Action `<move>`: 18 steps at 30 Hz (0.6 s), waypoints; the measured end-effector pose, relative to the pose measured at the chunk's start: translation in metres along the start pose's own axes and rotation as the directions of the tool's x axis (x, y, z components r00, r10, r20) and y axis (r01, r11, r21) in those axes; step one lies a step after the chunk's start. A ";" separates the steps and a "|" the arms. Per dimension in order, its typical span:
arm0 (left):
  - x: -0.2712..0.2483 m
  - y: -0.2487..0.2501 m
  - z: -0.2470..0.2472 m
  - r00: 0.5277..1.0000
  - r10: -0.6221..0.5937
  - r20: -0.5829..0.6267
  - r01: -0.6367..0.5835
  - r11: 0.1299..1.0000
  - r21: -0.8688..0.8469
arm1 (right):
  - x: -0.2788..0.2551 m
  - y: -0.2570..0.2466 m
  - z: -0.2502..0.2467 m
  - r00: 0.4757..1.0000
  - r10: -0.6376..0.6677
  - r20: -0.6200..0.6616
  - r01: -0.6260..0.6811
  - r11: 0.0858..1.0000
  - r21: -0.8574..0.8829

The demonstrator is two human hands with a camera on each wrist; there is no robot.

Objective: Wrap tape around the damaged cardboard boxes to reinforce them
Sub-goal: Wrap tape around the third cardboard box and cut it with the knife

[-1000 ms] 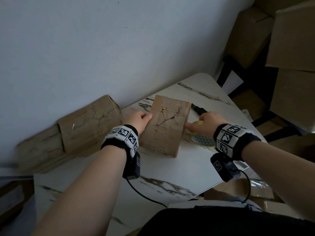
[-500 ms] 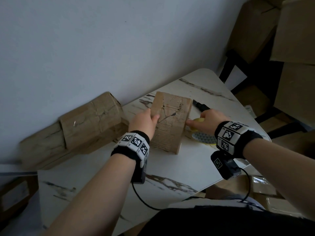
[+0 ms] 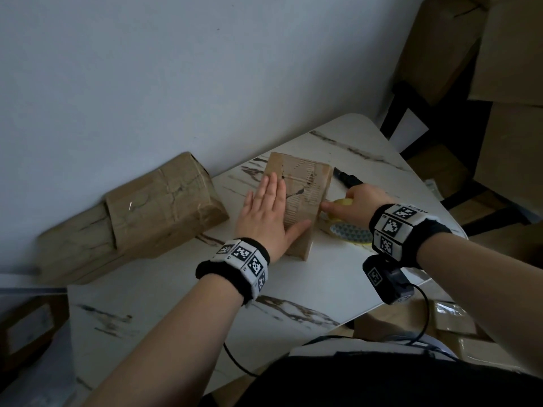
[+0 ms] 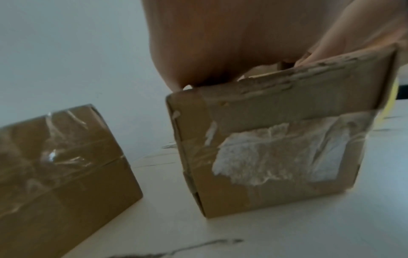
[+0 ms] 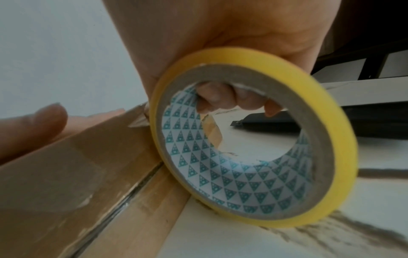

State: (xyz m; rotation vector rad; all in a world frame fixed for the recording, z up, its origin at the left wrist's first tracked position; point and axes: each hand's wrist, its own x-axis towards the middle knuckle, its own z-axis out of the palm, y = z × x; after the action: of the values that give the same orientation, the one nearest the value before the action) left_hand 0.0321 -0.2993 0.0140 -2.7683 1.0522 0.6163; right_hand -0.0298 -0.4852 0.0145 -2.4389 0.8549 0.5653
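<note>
A small damaged cardboard box [image 3: 305, 183] [image 4: 276, 139] with a torn, cracked top stands on the white marble table [image 3: 308, 277]. My left hand [image 3: 269, 212] lies flat on the box's top, fingers straight, thumb toward the near right edge. My right hand [image 3: 357, 201] grips a yellow tape roll [image 3: 349, 230] [image 5: 276, 174] with a teal triangle-patterned core. Its fingers hook through the core, and the roll rests against the box's right side [image 5: 99, 165]. The left thumb [image 5: 33, 129] shows over the box edge in the right wrist view.
Two taped cardboard boxes [image 3: 164, 201] [image 4: 55, 165] lie against the wall at the left. A black utility knife [image 3: 346, 179] [image 5: 276, 122] rests on the table behind the right hand. Stacked cartons [image 3: 508, 83] and a dark chair frame [image 3: 411, 127] stand at right.
My left hand moved from the box's left edge onto its top and flattened there. The right hand stayed with the tape roll at the box's right side.
</note>
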 end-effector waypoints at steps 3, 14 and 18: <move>-0.007 0.011 0.007 0.997 0.074 -0.001 -0.073 0.994 0.082 | -0.001 0.000 0.000 1.000 0.004 0.000 -0.004 1.000 0.001; -0.010 0.030 0.007 0.990 0.137 -0.040 -0.136 0.991 0.014 | -0.002 -0.001 0.001 1.000 -0.008 -0.001 0.008 1.000 0.015; -0.006 0.041 0.007 0.981 0.176 -0.080 -0.173 0.984 0.034 | -0.003 -0.002 0.000 1.000 -0.007 0.008 0.007 1.000 0.000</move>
State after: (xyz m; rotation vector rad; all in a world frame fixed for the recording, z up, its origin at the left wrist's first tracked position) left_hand -0.0013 -0.3253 0.0118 -2.7193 1.3215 0.5072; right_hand -0.0304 -0.4826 0.0169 -2.4368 0.8433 0.5716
